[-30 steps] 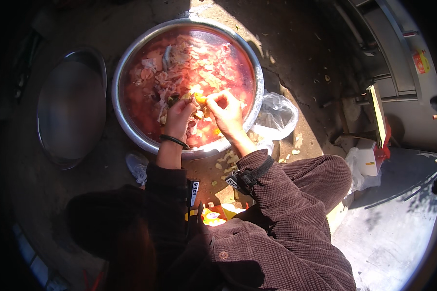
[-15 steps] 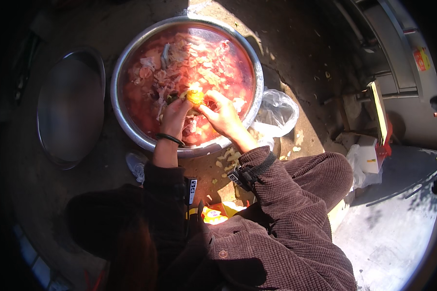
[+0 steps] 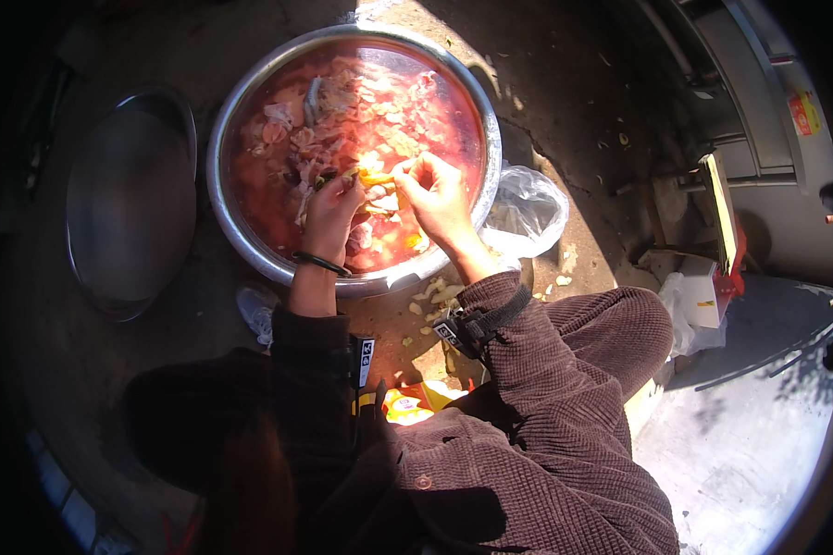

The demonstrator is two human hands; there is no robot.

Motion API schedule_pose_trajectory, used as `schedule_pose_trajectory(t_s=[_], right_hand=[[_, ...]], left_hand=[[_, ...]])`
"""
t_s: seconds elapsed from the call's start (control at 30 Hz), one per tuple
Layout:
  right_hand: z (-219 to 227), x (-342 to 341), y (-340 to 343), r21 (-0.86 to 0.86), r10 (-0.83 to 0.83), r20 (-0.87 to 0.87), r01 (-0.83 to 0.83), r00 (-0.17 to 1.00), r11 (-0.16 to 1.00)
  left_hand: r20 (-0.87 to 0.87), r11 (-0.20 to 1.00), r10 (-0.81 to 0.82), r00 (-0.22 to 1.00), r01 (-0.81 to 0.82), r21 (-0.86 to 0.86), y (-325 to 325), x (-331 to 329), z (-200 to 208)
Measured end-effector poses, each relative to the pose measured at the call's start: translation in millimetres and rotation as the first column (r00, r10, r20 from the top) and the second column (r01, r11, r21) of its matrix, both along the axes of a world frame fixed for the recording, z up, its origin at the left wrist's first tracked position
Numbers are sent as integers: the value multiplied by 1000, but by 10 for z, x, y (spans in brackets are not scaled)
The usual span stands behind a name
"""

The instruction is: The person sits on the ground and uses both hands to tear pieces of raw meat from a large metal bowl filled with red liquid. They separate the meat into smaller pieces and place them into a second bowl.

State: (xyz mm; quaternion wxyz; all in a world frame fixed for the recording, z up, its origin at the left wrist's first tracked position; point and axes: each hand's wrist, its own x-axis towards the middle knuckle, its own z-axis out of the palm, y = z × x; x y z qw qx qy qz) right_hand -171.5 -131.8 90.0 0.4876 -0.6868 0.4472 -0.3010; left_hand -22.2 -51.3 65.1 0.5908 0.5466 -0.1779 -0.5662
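A wide metal basin (image 3: 220,217) holds red-tinted water with many pale and pinkish pieces of meat (image 3: 292,129). Over its near half, my left hand (image 3: 331,217) and my right hand (image 3: 438,199) are closed on a soft yellow piece of offal (image 3: 372,176). The piece stretches between my fingertips, and the sun makes it glare, so its exact kind is unclear. My left fingers pinch it beside a dark bit; thumb and forefinger of the right hand pinch its other end. Another yellow scrap (image 3: 417,242) lies in the water under my right wrist.
Left of the basin stands a large oval metal pan (image 3: 194,153). A clear plastic bag (image 3: 528,213) touches the basin's right side. Pale scraps (image 3: 446,293) litter the ground before it. At the right are a white box (image 3: 703,291) and a metal frame (image 3: 759,83).
My right hand has drawn away from the left, to the right and slightly up. The yellow piece, a bunched lump before, is now stretched; a yellow scrap shows in the water below.
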Motion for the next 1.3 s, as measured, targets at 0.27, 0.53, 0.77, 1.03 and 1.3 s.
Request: schedule_pose_trajectory(t_s=[0.27, 0.53, 0.77, 1.03, 1.3], right_hand=[[120, -7, -31, 30, 160, 110, -164, 981, 986], [73, 40, 19, -139, 156, -12, -156, 988, 978], [-88, 72, 38, -4, -53, 144, 54, 988, 999], [25, 87, 85, -216, 12, -75, -28, 997, 976], [-59, 44, 36, 150, 41, 118, -59, 992, 987]], left_hand=[[39, 1000, 10, 999, -9, -30, -12, 4, 32], [409, 986, -13, 912, 80, -147, -41, -15, -98], [116, 994, 31, 993, -19, -106, -25, -96, 12], [46, 990, -29, 999, 36, -140, -17, -57, -27], [-109, 986, 59, 992, -76, -150, -15, -40, -194]])
